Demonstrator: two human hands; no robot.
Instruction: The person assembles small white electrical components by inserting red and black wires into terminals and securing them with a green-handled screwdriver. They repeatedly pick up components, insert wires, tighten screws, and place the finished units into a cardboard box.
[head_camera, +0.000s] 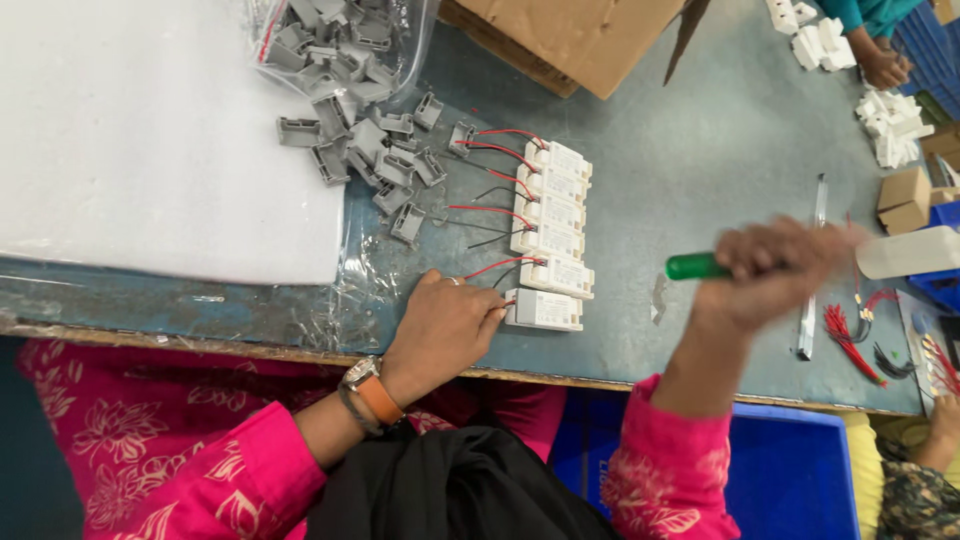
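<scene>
1. The left hand (440, 330) lies flat on the worktop (700, 170), near its front edge. Its fingertips press on the wire end of the nearest white box (545, 310), so the box is held in place and cannot slide.
2. The right hand (775, 270) is raised above the worktop and is closed around a green tool (695, 266). Only the green handle end shows, pointing left toward the boxes. The hand is blurred, so I cannot tell what kind of tip the tool has.
3. The nearest box is a small white rectangle with a pale label on top. It is the closest one in a row of white boxes (552, 215) that runs away from the person, each touching or almost touching the next.
4. From the left end of each box come thin red and black wires (490, 210). They spread out to the left, toward the grey parts, so they lie apart and are easy to reach.
5. The grey clips (385, 150) are loose in a heap, partly spilling from an open clear bag (345, 40). They lie just beside the wire ends, close to the left hand.
6. A white foam sheet (150, 130) covers the left part of the worktop. A cardboard box (580, 40) stands at the far edge.
7. On the right lie a bundle of spare red wires (845, 340) and a thin metal strip (812, 270). Another person's hand (885, 68) rests far away beside more white parts (890, 125).
</scene>
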